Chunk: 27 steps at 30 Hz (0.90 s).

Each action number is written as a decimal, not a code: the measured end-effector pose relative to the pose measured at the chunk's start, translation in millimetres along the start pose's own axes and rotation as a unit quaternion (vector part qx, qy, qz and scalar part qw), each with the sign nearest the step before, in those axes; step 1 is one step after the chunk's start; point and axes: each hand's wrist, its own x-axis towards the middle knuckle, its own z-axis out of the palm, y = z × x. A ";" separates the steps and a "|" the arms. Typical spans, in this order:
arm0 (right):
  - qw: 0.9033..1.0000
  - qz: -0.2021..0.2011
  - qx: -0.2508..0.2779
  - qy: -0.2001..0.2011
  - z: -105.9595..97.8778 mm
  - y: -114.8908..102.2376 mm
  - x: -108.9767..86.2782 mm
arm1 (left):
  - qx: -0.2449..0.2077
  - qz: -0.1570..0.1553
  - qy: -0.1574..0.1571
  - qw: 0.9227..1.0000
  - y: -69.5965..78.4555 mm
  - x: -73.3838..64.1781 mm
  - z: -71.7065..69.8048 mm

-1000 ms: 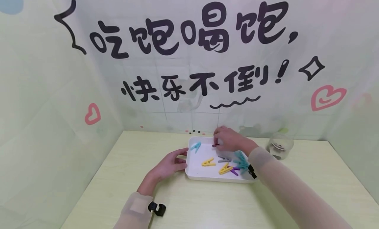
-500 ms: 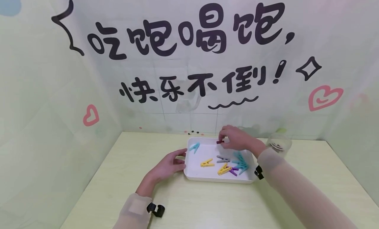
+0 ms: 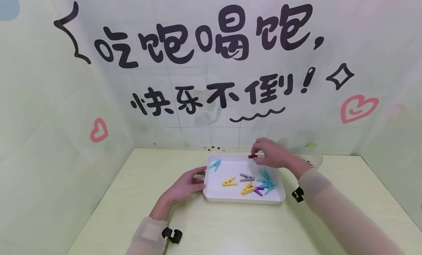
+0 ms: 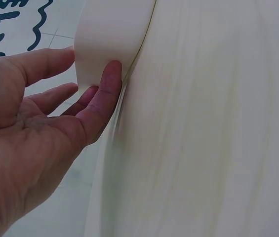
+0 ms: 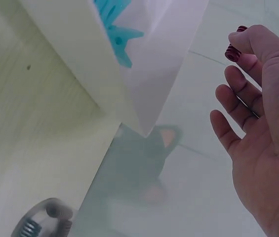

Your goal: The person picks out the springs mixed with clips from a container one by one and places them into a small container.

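A white tray (image 3: 244, 201) holds plastic clothespins: two yellow, a grey one (image 3: 247, 177), a purple one (image 3: 258, 190) and several teal ones (image 3: 266, 181). At its left end, my left hand (image 3: 184, 183) touches the wall, fingers extended and only slightly bent. The left wrist view shows those fingertips (image 4: 112, 74) against the tray's side. Above the tray's back right corner, my right hand (image 3: 271, 152) pinches a small dark red ribbed piece (image 5: 233, 53) between thumb and forefinger. The other fingers spread loosely. Most of the piece is hidden by the fingertips, so its kind is unclear.
A clear jar (image 3: 314, 158) with dark things inside stands right of the tray, partly behind the right forearm. The pale wooden table (image 3: 230, 229) meets a printed curtain (image 3: 184, 134) close behind the tray. Curtains also hang at both sides.
My right hand, still pinching the dark red piece, has moved right and slightly up over the tray's back edge, towards the jar. My left hand stays at the tray's left end.
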 end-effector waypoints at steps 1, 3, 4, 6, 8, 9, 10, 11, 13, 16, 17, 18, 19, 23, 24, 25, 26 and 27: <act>1.000 -0.001 0.001 0.004 -1.2 1.0 -1.8 | 0.000 -0.001 0.001 1.000 -0.2 -0.2 0.0; 1.000 -0.003 0.003 0.012 -3.8 2.8 -6.3 | 0.001 -0.002 0.001 1.000 -0.7 0.0 0.2; 1.000 -0.004 0.004 0.015 -5.1 3.8 -8.6 | 0.002 -0.003 0.002 1.000 -0.8 0.0 0.3; 1.000 -0.005 0.008 0.020 -7.7 6.5 -13.5 | 0.005 -0.003 0.003 1.000 -0.7 -0.1 0.5; 1.000 -0.006 0.007 0.025 -10.0 9.9 -18.6 | 0.006 -0.004 0.004 1.000 -0.1 -0.2 0.8; 1.000 -0.006 0.008 0.027 -11.1 11.6 -21.1 | 0.005 -0.005 0.005 1.000 0.2 -0.4 0.9; 1.000 -0.006 0.007 0.029 -11.9 13.7 -23.7 | 0.004 -0.006 0.005 1.000 0.7 -0.7 1.0; 0.999 -0.005 0.007 0.032 -12.8 16.0 -26.3 | 0.003 -0.006 0.005 1.000 1.2 -0.9 1.1; 0.999 -0.005 0.005 0.039 -14.3 20.5 -31.2 | 0.001 -0.007 0.005 1.000 1.7 -1.0 1.3; 0.999 -0.004 0.004 0.054 -16.9 27.2 -38.6 | 0.000 -0.007 0.005 1.000 1.7 -1.2 1.4; 0.998 -0.003 0.004 0.060 -18.0 29.1 -41.1 | 0.000 -0.007 0.005 1.000 1.6 -1.2 1.3; 0.998 -0.003 0.002 0.065 -19.3 31.0 -43.8 | 0.000 -0.007 0.005 1.000 1.4 -1.1 1.3; 0.998 -0.002 0.000 0.070 -20.6 32.7 -46.5 | 0.000 -0.006 0.005 1.000 1.2 -1.2 1.3; 0.997 0.004 -0.001 0.082 -27.4 37.7 -58.1 | 0.000 -0.004 0.004 1.000 1.3 -1.8 0.9; 0.996 0.006 -0.001 0.084 -29.3 38.9 -61.1 | -0.001 -0.003 0.003 1.000 1.6 -1.9 0.9; 0.996 0.008 -0.001 0.085 -31.2 39.9 -64.0 | -0.002 -0.003 0.003 1.000 1.9 -2.1 0.8; 0.996 0.012 0.001 0.085 -33.1 40.9 -66.8 | -0.003 -0.003 0.002 1.000 2.1 -2.2 0.8; 0.996 0.016 0.002 0.086 -35.1 42.0 -69.6 | -0.003 -0.003 0.002 1.000 2.3 -2.1 0.8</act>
